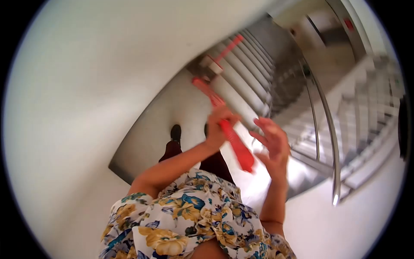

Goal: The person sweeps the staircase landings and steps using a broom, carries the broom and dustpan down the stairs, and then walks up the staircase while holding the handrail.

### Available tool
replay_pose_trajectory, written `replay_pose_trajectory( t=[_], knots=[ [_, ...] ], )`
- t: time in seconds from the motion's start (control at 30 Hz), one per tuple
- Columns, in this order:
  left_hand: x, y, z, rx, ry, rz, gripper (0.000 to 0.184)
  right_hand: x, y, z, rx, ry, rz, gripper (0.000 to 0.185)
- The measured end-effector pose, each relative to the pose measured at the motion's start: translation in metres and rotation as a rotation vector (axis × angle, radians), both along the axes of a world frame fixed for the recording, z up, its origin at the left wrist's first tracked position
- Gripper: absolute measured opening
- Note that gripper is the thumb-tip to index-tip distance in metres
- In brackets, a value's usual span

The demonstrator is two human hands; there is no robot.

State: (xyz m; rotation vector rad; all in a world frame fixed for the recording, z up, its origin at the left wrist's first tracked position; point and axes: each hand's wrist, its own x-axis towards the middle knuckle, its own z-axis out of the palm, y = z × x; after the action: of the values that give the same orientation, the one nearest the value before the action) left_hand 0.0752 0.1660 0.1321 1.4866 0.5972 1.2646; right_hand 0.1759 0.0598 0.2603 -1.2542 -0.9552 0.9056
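Observation:
My left hand (219,125) is closed around the middle of a long red object (238,149). One end of this object slants up and away, the other toward my right side; motion blur hides its exact kind. Close to its lower end is my right hand (274,144), raised, fingers spread and apart from it, with nothing in it. Beyond the held object, near the top of the steps, a pale boxy item (211,65) with a long red handle (228,48) is visible, also blurred.
Grey stairs (246,71) lead off from the landing (157,112) where my feet stand. A metal handrail (328,116) runs along the right, with more steps beyond it. A white wall (86,86) borders the left side. A doorway area shows at the far upper right.

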Motion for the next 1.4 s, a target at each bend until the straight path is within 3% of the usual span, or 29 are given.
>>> replay_pose_trajectory(
  t=[0.07,0.1,0.13,0.23,0.3,0.33,0.4,0.43,0.47,0.53,0.57,0.6,0.7,0.83,0.9,1.0,1.07,1.33,1.4],
  knots=[
    [-0.004,-0.004,0.016,-0.248,-0.015,-0.186,0.016,-0.005,-0.035,-0.091,-0.202,0.373,-0.435,0.039],
    [-0.007,-0.001,0.018,-0.258,0.128,-0.239,0.015,-0.011,-0.053,-0.141,-0.415,0.473,-0.489,0.038],
    [-0.013,0.003,0.022,-0.258,0.27,-0.292,0.014,-0.028,-0.064,-0.179,-0.548,0.744,-0.538,0.043],
    [-0.021,-0.005,0.032,-0.339,0.351,-0.497,0.014,-0.06,-0.051,-0.195,-0.442,1.639,-0.451,0.08],
    [-0.031,-0.014,0.035,-0.292,0.283,-0.765,0.014,-0.068,-0.033,-0.215,-0.215,1.886,-0.43,0.069],
    [-0.034,-0.015,0.04,-0.303,0.274,-0.763,0.014,-0.07,-0.025,-0.232,-0.226,1.879,-0.438,0.069],
    [-0.039,-0.014,0.052,-0.2,0.008,-0.833,0.016,-0.077,-0.015,-0.277,-0.234,1.706,-0.548,0.047],
    [-0.043,-0.015,0.057,-0.404,-0.068,-0.767,0.02,-0.084,-0.02,-0.289,-0.148,1.498,-0.519,0.036],
    [-0.04,-0.014,0.065,-0.409,-0.066,-0.775,0.02,-0.092,-0.025,-0.3,-0.065,1.294,-0.516,0.025],
    [-0.037,-0.01,0.081,-0.088,0.052,-0.843,0.021,-0.087,-0.034,-0.293,-0.192,1.748,-0.875,0.013],
    [-0.038,-0.01,0.078,0.01,0.124,-0.876,0.019,-0.089,-0.045,-0.304,-0.197,1.752,-0.87,0.013],
    [-0.04,-0.012,0.073,0.009,0.129,-0.872,0.019,-0.096,-0.062,-0.322,-0.132,1.487,-0.841,0.012],
    [-0.042,-0.02,0.058,-0.03,0.209,-0.985,0.017,-0.069,-0.092,-0.32,-0.106,1.727,-0.927,0.01],
    [-0.02,-0.048,0.007,-0.051,0.176,-1.023,0.013,-0.005,-0.127,-0.337,-0.292,1.35,-1.181,0.013],
    [-0.002,-0.073,-0.005,-0.188,0.153,-1.116,0.016,0.014,-0.156,-0.342,-0.247,1.418,-1.328,0.018],
    [0.021,-0.097,-0.027,-0.137,0.173,-1.23,0.019,0.029,-0.173,-0.336,-0.226,1.528,-1.448,0.019],
    [0.029,-0.112,-0.044,-0.206,0.23,-1.202,0.02,0.038,-0.194,-0.37,-0.088,1.548,-1.278,0.016],
    [-0.013,-0.112,-0.055,-0.45,0.272,-0.95,0.008,0.026,-0.152,-0.384,-0.43,1.41,-1.27,0.012],
    [-0.039,-0.105,-0.057,-0.458,0.271,-0.857,0.003,-0.001,-0.122,-0.369,-0.633,1.138,-1.318,0.013]
  ],
)
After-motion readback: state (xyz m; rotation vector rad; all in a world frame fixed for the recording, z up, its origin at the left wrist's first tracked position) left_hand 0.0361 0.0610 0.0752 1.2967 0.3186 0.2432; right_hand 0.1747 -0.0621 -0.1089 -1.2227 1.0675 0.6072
